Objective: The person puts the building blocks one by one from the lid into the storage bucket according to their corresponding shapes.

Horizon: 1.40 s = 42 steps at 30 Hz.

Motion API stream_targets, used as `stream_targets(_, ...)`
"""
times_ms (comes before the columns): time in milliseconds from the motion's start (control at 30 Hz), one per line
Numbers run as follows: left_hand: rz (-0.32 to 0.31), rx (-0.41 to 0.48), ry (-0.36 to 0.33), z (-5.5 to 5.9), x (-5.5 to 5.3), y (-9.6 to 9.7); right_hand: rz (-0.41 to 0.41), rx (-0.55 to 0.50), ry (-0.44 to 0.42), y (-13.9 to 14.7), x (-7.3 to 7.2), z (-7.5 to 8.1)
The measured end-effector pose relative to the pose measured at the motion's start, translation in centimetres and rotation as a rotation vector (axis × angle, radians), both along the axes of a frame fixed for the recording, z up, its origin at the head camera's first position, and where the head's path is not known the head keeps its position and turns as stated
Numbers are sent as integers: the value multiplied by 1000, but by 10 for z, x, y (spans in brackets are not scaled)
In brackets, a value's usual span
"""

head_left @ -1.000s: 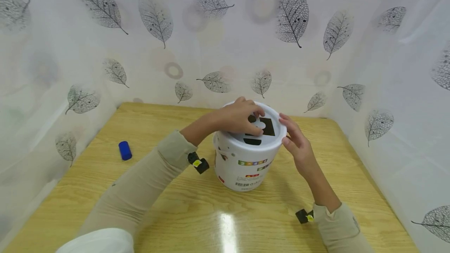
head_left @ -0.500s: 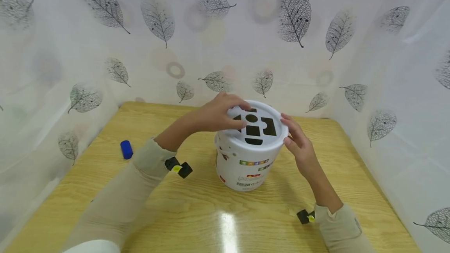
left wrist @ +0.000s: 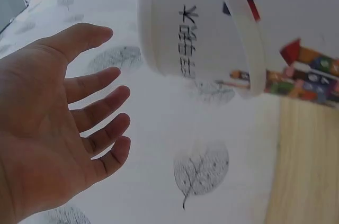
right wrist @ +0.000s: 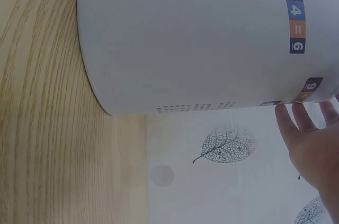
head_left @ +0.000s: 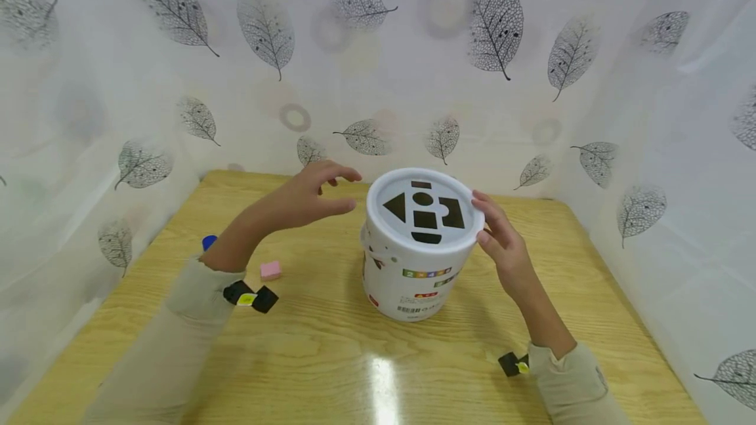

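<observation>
A white bucket (head_left: 407, 287) stands upright on the table. Its white lid (head_left: 401, 187) has several dark cut-outs, among them a triangle, a circle and a square. To the left of the bucket, my left hand (head_left: 295, 199) hovers with nothing in it. Seen in the left wrist view, the fingers of that left hand (left wrist: 42, 118) are spread apart, clear of the bucket's wall and handle (left wrist: 249, 33). My right hand (head_left: 504, 248) rests on the right side of the bucket's rim. Its fingertips touch the wall in the right wrist view.
A small pink block (head_left: 270, 271) lies on the wooden table (head_left: 331, 366), near my left wrist. Behind that wrist a blue block (head_left: 209, 241) shows only in part. Leaf-patterned white curtains (head_left: 384, 71) surround the table at the back and sides.
My left hand has moved leftward from over the lid, baring the cut-outs. The pink block has come into view, and the blue one is now partly covered. My right hand stays at the rim.
</observation>
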<state>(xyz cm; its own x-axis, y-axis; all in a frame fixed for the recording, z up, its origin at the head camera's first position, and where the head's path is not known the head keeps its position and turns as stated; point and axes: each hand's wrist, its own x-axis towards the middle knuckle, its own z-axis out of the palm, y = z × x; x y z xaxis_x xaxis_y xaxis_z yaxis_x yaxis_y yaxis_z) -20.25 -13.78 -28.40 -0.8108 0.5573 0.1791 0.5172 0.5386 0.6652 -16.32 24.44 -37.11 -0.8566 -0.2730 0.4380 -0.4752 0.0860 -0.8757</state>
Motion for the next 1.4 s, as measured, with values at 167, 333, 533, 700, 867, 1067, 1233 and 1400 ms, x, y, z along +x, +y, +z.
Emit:
stream_targets(167,85,12,-59,-21,3,-34,7,-21,2,-3,-1,-1)
stream_targets(333,156,3,-87,-39,9,-70,3,-38,3,-6,-2,-1)
stream_targets(533,220,-2,-73,-60,23,-110,-6,-35,-9,-7,-1,-1)
stream_targets(700,295,-27,-88,-79,32,-141,-6,-27,-11,-7,0,-1)
stream_targets(867,350,-50,-110,-95,39,-163,-9,-30,-13,-6,0,0)
stream_targets(1067,427,-106,-136,-113,43,-183,-6,-34,-2,-4,1,0)
stream_targets(1233,452,-134,-168,-129,40,-196,-1,-30,3,-3,1,1)
stream_targets(1400,460,-139,-179,-143,35,-206,1,-12,-1,-1,1,0)
